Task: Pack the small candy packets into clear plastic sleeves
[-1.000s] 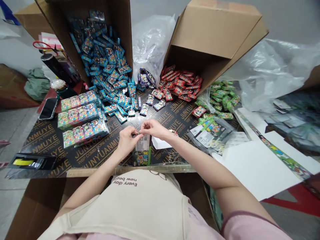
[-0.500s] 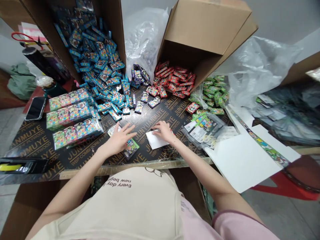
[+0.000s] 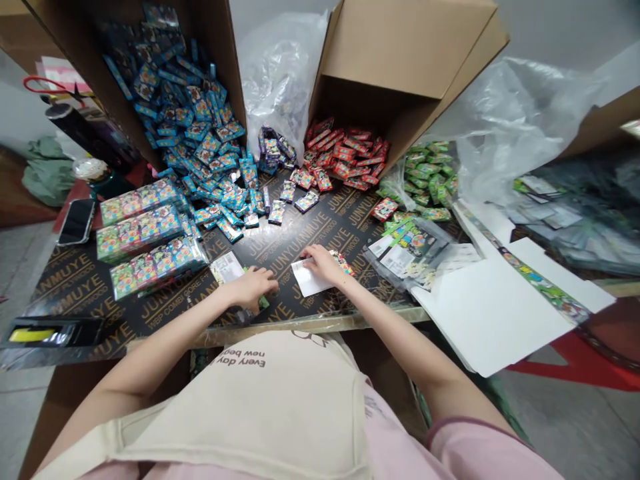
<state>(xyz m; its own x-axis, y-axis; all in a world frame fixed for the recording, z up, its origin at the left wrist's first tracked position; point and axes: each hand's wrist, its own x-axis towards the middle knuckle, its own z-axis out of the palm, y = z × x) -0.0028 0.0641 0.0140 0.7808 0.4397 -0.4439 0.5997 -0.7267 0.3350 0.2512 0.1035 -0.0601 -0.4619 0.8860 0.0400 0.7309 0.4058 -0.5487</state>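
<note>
From the head camera we look down on the black plywood board (image 3: 320, 230). We judge the packing on it begun but far from finished. Rows of filled clear packs (image 3: 145, 237) lie side by side at the board's left edge, and one more pack (image 3: 227, 267) lies under our left hand (image 3: 250, 288) at the board's near edge. A great many loose packets are not yet packed. The left hand's fingers are curled close together over that pack; whether they grip it or only press it down we cannot tell. Our right hand (image 3: 323, 262), just beside it toward the board's middle, lays its fingers flat and together on a white slip (image 3: 306, 283), with one small packet (image 3: 344, 261) touching its outer side. At the board's far left corner a tipped cardboard box (image 3: 233, 60) spills blue packets (image 3: 200, 133) down onto the board. At the middle of the far edge a clear plastic bag (image 3: 280, 67) holds purple packets (image 3: 273, 143) at its mouth. A second tipped box (image 3: 400, 53) at the far right lets out red packets (image 3: 350, 157). Green packets (image 3: 425, 177) lie on clear film at the board's right edge, beside flat bags of printed cards (image 3: 405, 248).
</note>
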